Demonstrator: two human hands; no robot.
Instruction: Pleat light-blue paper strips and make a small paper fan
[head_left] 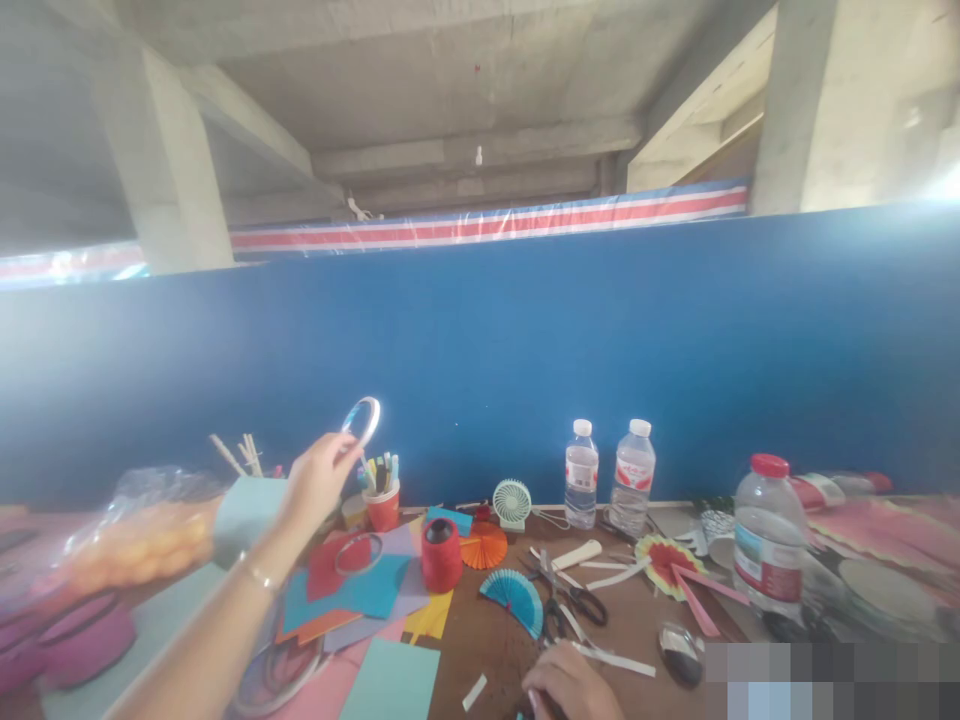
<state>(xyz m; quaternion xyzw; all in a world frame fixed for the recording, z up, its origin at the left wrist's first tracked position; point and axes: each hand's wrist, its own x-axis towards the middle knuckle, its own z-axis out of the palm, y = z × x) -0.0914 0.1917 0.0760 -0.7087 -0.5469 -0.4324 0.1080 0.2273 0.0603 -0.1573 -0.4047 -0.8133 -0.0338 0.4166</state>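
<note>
A hand lifts a roll of tape over a messy craft table

The left hand (319, 480) pinches a thin tape ring (362, 418) by its edge and holds it up high, above the red cup of pens (383, 505), maybe to see it better. The right hand (574, 685) rests low on the brown table (495, 640) near the scissors (574, 600); the picture cuts it off, so I cannot tell if it grips anything. The bottom right corner is blurred
</note>
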